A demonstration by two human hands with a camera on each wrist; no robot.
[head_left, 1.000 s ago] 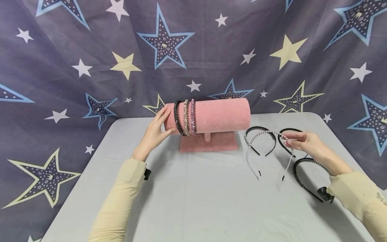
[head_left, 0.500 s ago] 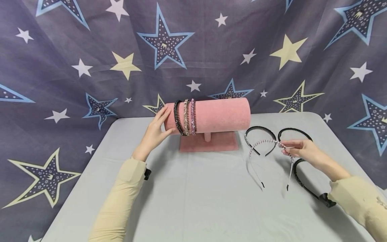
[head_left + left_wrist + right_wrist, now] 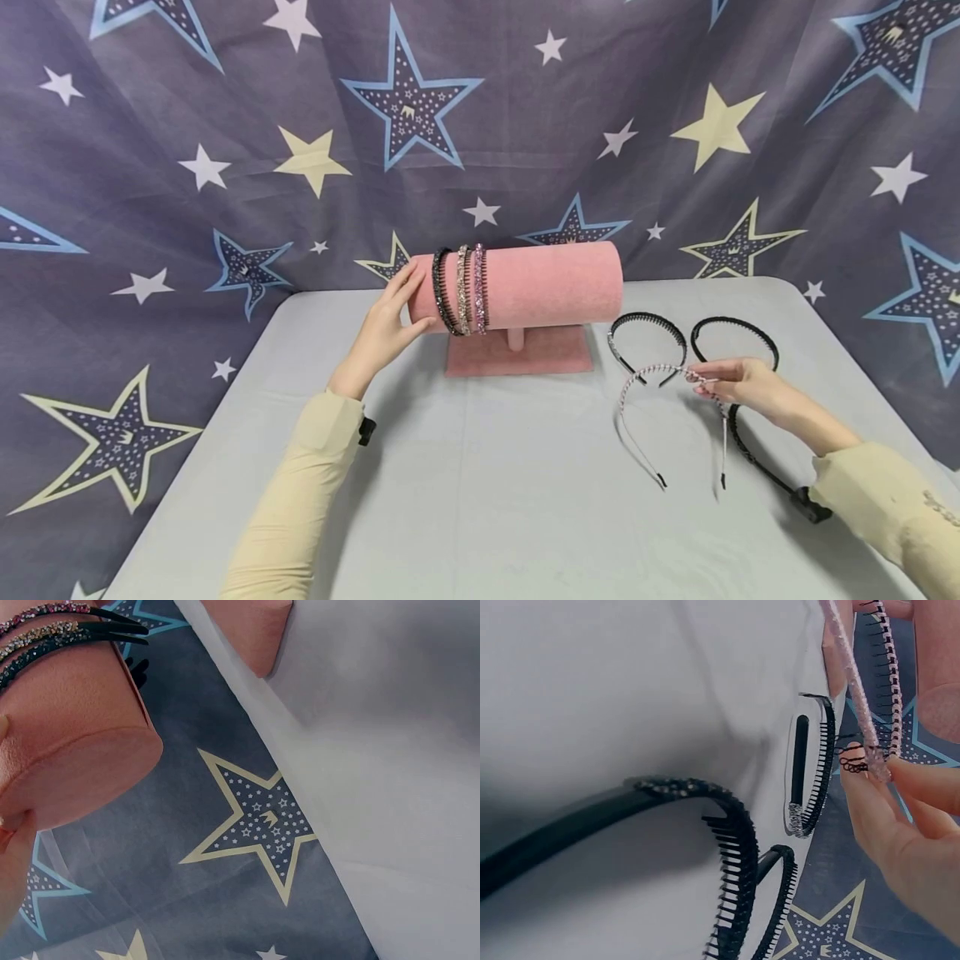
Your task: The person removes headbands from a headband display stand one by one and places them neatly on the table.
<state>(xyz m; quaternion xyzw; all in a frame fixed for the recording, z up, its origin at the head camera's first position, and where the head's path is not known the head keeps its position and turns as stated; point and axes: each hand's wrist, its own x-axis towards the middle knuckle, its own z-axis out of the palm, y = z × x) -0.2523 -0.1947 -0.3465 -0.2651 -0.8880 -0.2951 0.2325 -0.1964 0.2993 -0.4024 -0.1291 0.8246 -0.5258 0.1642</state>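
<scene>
My left hand (image 3: 382, 333) grips the left end of a pink velvety display roll (image 3: 555, 283), thumb at the front and fingers over the upper side. Three jewelled headbands sit around the roll near that hand: black (image 3: 442, 296), gold-toned (image 3: 462, 292) and purple-pink (image 3: 480, 292). Off to the right, my right hand (image 3: 757, 398) pinches a pale pink toothed headband (image 3: 660, 368) by one side, and its two tips hang downward. In the right wrist view thumb and fingers meet on the sparkly part of this headband (image 3: 861, 712). The left wrist view shows only part of the left hand.
Three black headbands lie at the table's right: one behind the held headband (image 3: 651, 317), one farther right (image 3: 738, 322), one (image 3: 761, 471) partly under the right forearm. The roll's pink base (image 3: 487, 358) stands on the pale cloth-covered table (image 3: 525, 500). A star-patterned curtain (image 3: 525, 125) hangs behind.
My right hand has moved toward the table's front and slightly left with the pale pink headband, uncovering more of the black headband at back right. The left hand stays on the roll.
</scene>
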